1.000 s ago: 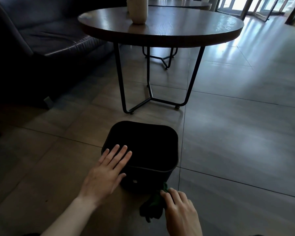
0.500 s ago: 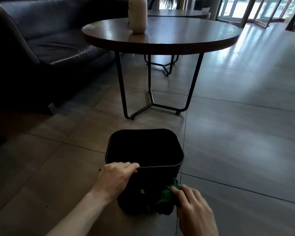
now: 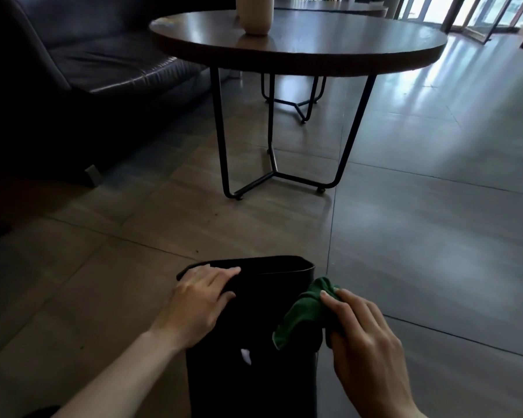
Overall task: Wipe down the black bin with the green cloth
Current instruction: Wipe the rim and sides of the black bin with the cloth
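A: Where is the bin point(image 3: 254, 342) sitting, and what is happening to it?

B: It is standing on the tiled floor point(image 3: 435, 251) at six o'clock in the head view, right at the person's feet, and its near wall is facing the camera. The cloth point(image 3: 307, 310) is pressing against that wall's upper right corner, just below the rim.

A: And the hands?

B: The left hand point(image 3: 198, 303) is gripping the rim at about ten o'clock of the bin, fingers curling over the edge and thumb lying against the outside, steadying it. The right hand point(image 3: 366, 339) is bunching the cloth, fingers wrapping around it and holding it to the wall.

A: How much is looking done?

B: Hard to be judging from a dark surface, but wiping seems to be only getting going. The cloth is covering one corner, and a pale mark point(image 3: 245, 356) is showing lower on the near wall. The other walls and the inside are lying out of sight, so their state cannot be told.

A: Anything around it?

B: A round table point(image 3: 299, 52) is standing at twelve o'clock, well apart, with a pale vase point(image 3: 255, 13) on it. A dark sofa point(image 3: 88, 64) is filling ten o'clock.
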The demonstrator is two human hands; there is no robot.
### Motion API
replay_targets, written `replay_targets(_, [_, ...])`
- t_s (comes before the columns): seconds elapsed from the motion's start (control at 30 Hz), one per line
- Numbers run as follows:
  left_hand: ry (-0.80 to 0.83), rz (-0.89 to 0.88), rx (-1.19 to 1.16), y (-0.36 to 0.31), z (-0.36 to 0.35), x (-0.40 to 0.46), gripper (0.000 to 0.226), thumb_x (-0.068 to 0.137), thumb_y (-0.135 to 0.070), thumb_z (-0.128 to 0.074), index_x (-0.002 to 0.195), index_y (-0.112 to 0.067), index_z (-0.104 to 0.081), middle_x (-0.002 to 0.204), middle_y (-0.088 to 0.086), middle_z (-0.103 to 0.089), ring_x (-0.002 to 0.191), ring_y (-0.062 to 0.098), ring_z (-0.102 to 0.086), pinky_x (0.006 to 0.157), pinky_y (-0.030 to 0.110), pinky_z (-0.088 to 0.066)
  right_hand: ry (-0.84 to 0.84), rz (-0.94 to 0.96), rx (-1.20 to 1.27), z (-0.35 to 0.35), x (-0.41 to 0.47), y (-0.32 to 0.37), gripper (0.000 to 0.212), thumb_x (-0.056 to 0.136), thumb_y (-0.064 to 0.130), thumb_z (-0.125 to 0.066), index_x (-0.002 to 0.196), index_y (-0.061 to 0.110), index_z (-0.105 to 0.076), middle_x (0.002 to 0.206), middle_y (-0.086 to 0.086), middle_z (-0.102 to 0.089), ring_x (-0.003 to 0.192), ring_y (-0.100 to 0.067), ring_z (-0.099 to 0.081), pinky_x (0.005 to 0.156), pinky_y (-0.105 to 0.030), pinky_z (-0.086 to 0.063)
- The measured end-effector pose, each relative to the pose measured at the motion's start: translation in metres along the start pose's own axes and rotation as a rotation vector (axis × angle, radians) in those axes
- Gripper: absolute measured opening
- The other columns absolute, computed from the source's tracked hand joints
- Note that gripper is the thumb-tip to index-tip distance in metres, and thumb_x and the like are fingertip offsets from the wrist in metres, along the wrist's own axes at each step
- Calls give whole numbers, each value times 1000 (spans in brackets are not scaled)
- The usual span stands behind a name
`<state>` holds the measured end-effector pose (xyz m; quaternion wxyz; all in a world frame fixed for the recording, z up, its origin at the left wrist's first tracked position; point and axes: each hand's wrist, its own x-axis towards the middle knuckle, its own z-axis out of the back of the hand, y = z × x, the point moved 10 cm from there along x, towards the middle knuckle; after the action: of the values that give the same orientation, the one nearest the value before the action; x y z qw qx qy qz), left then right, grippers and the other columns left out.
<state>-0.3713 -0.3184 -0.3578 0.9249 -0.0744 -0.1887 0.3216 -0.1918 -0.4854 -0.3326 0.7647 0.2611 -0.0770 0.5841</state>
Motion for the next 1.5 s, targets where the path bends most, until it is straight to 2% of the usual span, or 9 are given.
replay_targets(0.17, [267, -216, 153, -5, -20, -16, 103, 84, -67, -55, 161, -25, -1, 168, -10, -11, 154, 11, -6, 124, 38, -13, -47, 61, 31, -5, -10, 19, 59, 63, -11, -85, 117, 10, -76, 118, -11, -72, 105, -33, -71, 76, -43, -63])
replay_targets(0.4, [390, -339, 300, 2, -24, -15, 146, 57, -75, -75, 158, -23, 17, 169, -3, 10, 154, 18, 16, 125, 38, 5, -169, 202, 61, -13, -12, 50, 37, 89, 3, -61, 121, 14, -75, 126, -10, -69, 117, -31, -66, 85, -44, -61])
replay_targets(0.5, [383, -342, 297, -1, -24, -15, 142, 62, -66, -77, 158, -23, 17, 169, -2, 10, 154, 18, 16, 125, 38, 3, -155, 295, 91, -33, -14, 74, 33, 107, 23, -46, 124, 15, -74, 133, -12, -67, 127, -32, -61, 94, -47, -57])
replay_targets(0.7, [416, -320, 261, -4, -24, -16, 128, 71, -33, -75, 157, -24, 20, 168, -4, 18, 152, 12, 20, 125, 33, 2, 11, 443, 19, -98, -33, 105, 43, 95, 32, -59, 137, 25, -64, 149, -16, -54, 141, -39, -46, 101, -59, -51])
replay_targets(0.9, [411, -303, 257, -5, -26, -15, 129, 72, -32, -76, 156, -24, 21, 168, -4, 16, 152, 12, 19, 125, 35, -1, 183, 529, -41, -143, -70, 118, 67, 93, 61, -52, 154, 36, -40, 161, -17, -37, 151, -42, -29, 109, -68, -35])
replay_targets(1.1, [413, -295, 265, -3, -26, -17, 152, 55, -46, -91, 157, -26, 20, 169, -5, 11, 154, 12, 13, 126, 34, 1, 146, 827, -213, -151, -121, 110, 33, 107, 31, -47, 138, 40, -52, 152, -11, -52, 144, -38, -43, 96, -56, -54])
replay_targets(1.2, [405, -282, 273, -2, -26, -15, 153, 52, -46, -92, 157, -25, 17, 169, -5, 7, 154, 12, 10, 125, 32, 3, 151, 736, -88, -126, -86, 85, 33, 103, 25, -51, 135, 33, -58, 156, -18, -45, 147, -39, -37, 100, -54, -52])
replay_targets(1.4, [422, -238, 223, 2, -26, -11, 149, 55, -44, -89, 157, -28, 17, 169, -7, 2, 154, 10, 5, 126, 33, -1, 10, 166, 138, -85, 23, 44, 65, 87, 12, -76, 146, 26, -52, 158, -23, -33, 153, -41, -22, 103, -62, -50])
replay_targets(1.5, [392, -246, 218, 1, -24, -10, 135, 63, -39, -82, 159, -26, 12, 169, -6, -1, 154, 9, 3, 125, 30, 2, 46, 355, 89, -111, -11, 74, 58, 94, 15, -65, 149, 26, -49, 156, -24, -40, 153, -43, -22, 112, -63, -39])
